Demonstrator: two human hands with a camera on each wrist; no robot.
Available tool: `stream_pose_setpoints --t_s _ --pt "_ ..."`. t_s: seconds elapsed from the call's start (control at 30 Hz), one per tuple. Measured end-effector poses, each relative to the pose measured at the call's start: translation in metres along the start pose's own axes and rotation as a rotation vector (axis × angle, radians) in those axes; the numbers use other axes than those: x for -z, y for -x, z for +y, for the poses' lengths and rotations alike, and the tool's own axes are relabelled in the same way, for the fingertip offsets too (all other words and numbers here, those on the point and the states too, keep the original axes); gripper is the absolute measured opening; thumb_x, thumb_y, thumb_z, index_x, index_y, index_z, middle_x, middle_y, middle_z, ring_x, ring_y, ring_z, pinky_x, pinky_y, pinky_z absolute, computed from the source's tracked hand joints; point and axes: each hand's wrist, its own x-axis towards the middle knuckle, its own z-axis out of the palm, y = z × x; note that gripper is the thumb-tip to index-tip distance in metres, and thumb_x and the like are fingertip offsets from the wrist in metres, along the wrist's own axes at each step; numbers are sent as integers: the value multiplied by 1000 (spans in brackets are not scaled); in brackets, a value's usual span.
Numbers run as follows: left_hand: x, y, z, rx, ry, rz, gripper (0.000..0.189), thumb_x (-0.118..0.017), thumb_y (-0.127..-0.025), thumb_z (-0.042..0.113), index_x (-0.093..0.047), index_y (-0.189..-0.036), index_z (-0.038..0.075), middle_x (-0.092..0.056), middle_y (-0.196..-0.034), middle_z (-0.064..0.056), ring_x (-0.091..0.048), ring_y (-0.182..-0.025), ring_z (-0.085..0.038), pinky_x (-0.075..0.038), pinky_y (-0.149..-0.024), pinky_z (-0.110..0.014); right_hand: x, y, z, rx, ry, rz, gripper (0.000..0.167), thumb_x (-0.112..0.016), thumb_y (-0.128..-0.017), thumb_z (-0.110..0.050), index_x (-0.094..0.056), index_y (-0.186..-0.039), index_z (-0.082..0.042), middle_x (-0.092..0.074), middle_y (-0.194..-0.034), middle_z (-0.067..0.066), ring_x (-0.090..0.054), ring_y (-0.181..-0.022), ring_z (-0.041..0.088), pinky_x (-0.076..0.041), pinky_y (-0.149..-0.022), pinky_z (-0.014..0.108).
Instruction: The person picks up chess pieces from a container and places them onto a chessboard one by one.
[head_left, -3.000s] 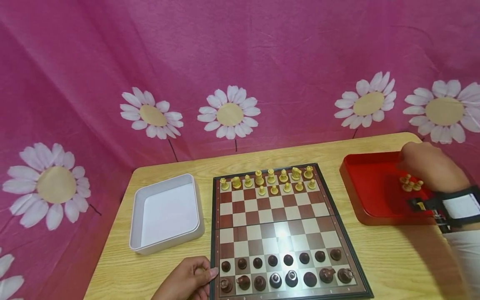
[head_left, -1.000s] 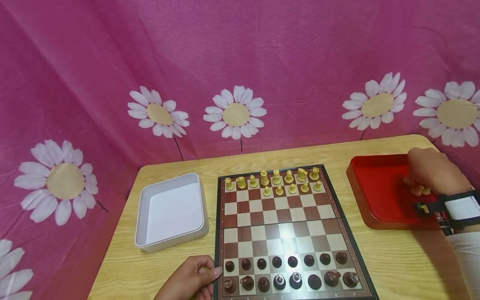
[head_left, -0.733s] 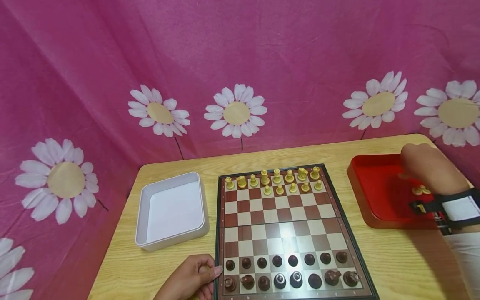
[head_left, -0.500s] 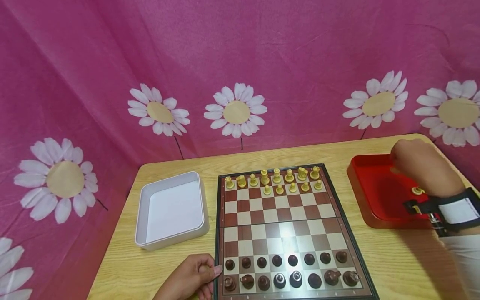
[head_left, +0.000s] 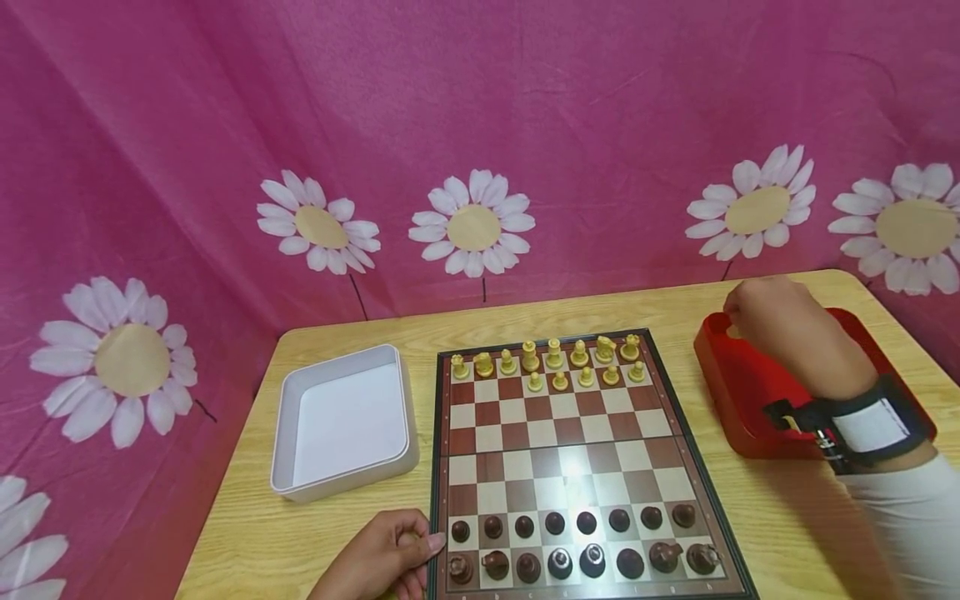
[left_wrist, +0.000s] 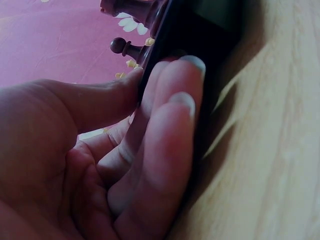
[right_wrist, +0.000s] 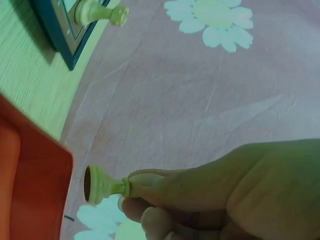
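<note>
My right hand (head_left: 806, 337) is over the back left part of the red tray (head_left: 731, 417). In the right wrist view its thumb and fingers pinch a pale yellow chess pawn (right_wrist: 102, 185) by the head, its dark-bottomed base pointing left. My left hand (head_left: 382, 554) holds the near left edge of the chessboard (head_left: 555, 429), thumb on the rim and fingers curled beneath it. Yellow pieces, among them a rook (head_left: 630, 347), stand in a full far row, with several yellow pawns (head_left: 559, 380) before the right part. Dark pawns (head_left: 555, 522) and larger dark pieces (head_left: 528, 568) fill the two near rows.
A white tray (head_left: 408, 417) stands on the wooden table (head_left: 240, 508) left of the board. Behind the table hangs a pink curtain (head_left: 600, 100) with daisies. My right forearm crosses the near side of the red tray and hides part of its inside.
My right hand has risen from the pieces at the red tray's right side and moved left with a pawn between its fingers. The left hand stays at the board's edge.
</note>
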Motion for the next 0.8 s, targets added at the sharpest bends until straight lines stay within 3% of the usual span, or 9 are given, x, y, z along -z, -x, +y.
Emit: stream_pose_setpoints --t_s 0.2,0.43,0.8 --pt "1 0 0 -2 -1 -4 32 -71 -99 34 -64 -87 5 -65 -62 1 -62 -53 -8 -52 -49 -21 0 -2 -13 72 38 30 11 -70 -83 9 -76 -93 9 -72 -76 16 -57 -70 26 -57 -60 39" --pt "0 0 0 -2 3 -9 32 -71 -99 34 -64 -88 5 -65 -62 2 -62 -54 -8 -52 -49 -21 -1 -4 -33 149 59 57 13 -83 -79 2 -75 -88 7 -73 -74 14 -60 -66 24 -59 -66 45" --pt "0 1 2 2 11 -17 31 -71 -99 34 -64 -88 6 -65 -62 2 -62 -54 -8 -51 -49 -20 -7 -5 -68 166 35 19 14 -83 -82 -1 -75 -92 3 -71 -75 10 -56 -68 24 -56 -65 40"
